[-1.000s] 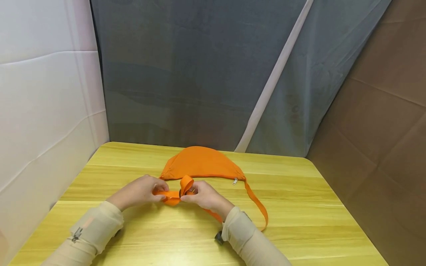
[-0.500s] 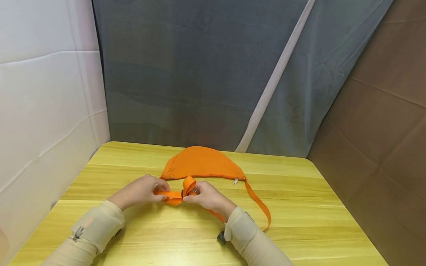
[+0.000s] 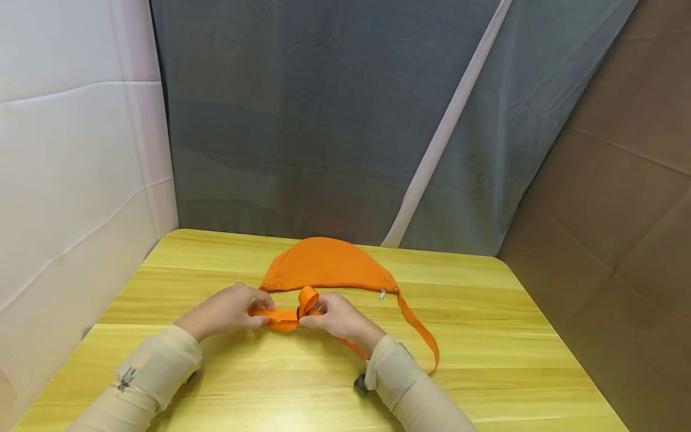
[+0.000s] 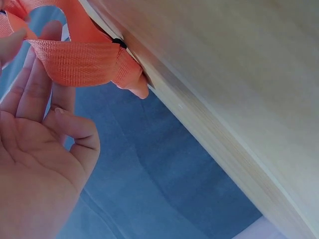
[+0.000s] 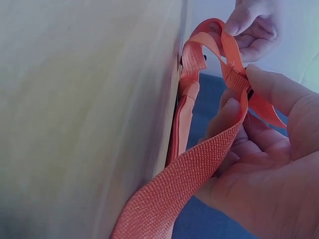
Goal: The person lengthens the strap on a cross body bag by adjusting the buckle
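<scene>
An orange waist bag point(image 3: 329, 264) lies on the table with its curved edge away from me. Its strap point(image 3: 282, 318) runs between my two hands in front of the bag. My left hand point(image 3: 234, 309) pinches the webbing between thumb and fingers; in the left wrist view a band of the strap point(image 4: 82, 64) crosses over the fingers. My right hand point(image 3: 342, 318) pinches the strap at a small black slider point(image 5: 250, 93), where a loop of webbing point(image 3: 308, 296) stands up. A silver zip pull point(image 3: 382, 294) hangs at the bag's right end.
The wooden table point(image 3: 486, 336) carries the bag. From its right end the strap point(image 3: 421, 333) curves toward my right forearm. A grey cloth point(image 3: 324, 120) hangs behind, a white cloth point(image 3: 81, 180) at left, a brown one point(image 3: 621, 210) at right.
My right hand has shifted slightly right with the slider and the loop, so a little more strap shows between the hands. My left hand keeps its pinch in nearly the same place.
</scene>
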Available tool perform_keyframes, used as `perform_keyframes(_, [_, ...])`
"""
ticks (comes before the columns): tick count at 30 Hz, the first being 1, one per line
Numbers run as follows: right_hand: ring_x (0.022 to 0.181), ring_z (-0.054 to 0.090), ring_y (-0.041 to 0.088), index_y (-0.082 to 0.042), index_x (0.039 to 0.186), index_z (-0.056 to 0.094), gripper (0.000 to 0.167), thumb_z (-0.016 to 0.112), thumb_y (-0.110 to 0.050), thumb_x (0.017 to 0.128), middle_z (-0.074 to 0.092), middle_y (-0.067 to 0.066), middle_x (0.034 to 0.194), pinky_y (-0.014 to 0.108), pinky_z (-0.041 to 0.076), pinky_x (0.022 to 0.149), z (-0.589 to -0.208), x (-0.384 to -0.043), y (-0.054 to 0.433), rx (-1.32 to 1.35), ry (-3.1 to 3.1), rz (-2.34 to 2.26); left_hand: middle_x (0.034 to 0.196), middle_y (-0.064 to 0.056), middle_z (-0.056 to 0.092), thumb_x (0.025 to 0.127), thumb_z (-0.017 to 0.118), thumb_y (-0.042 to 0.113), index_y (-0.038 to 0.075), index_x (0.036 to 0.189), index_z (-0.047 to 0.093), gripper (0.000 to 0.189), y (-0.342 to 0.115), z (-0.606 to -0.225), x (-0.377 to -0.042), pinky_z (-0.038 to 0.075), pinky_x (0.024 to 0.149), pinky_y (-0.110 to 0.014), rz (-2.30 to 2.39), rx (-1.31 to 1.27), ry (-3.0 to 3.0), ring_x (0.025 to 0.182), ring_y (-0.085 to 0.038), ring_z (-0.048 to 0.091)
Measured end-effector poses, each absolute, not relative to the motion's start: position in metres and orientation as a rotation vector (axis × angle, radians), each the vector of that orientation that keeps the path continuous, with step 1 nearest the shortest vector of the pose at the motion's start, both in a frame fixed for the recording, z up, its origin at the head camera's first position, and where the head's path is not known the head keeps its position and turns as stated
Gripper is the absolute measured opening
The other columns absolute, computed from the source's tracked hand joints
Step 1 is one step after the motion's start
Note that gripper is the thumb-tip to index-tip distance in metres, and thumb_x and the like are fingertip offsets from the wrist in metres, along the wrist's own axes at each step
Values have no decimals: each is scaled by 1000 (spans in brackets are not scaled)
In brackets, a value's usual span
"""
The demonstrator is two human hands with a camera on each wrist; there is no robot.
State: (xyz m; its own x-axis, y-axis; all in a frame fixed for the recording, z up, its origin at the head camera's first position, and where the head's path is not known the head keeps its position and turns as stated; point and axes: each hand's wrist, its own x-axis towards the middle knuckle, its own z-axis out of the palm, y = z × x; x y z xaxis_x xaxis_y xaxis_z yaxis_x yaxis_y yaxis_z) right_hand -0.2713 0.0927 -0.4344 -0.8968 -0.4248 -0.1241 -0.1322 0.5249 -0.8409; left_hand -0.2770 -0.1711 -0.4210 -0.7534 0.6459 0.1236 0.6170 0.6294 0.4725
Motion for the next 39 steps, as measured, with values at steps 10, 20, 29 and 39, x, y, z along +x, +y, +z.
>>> perform_keyframes(10, [73, 52, 15, -12, 95, 72, 14, 82, -20, 88, 65, 0, 83, 30, 42, 66, -435, -272, 91, -453, 2443, -1335, 84, 14, 65, 86, 81, 17, 16, 95, 73, 12, -172, -422, -278, 48, 67, -26, 765, 1076, 2772, 69, -3, 52])
perform_keyframes(20, [77, 53, 16, -11, 96, 72, 15, 82, -18, 87, 66, 0, 86, 32, 44, 70, -435, -273, 93, -429, 2440, -1340, 83, 14, 64, 87, 80, 15, 17, 94, 73, 11, -171, -422, -278, 48, 66, -25, 787, 1063, 2746, 69, -2, 51])
perform_keyframes(29, [73, 50, 15, -9, 94, 72, 14, 82, -16, 87, 61, 0, 80, 30, 41, 66, -435, -273, 99, -460, 2442, -1348, 84, 13, 65, 86, 80, 14, 16, 95, 73, 11, -172, -421, -278, 48, 67, -25, 794, 1062, 2751, 70, -3, 52])
perform_keyframes(39, [73, 50, 16, -10, 95, 73, 15, 83, -17, 87, 61, 1, 79, 30, 42, 66, -434, -274, 100, -443, 2422, -1370, 85, 13, 65, 86, 80, 15, 17, 95, 72, 12, -172, -422, -278, 49, 68, -26, 765, 1043, 2774, 71, -4, 52])
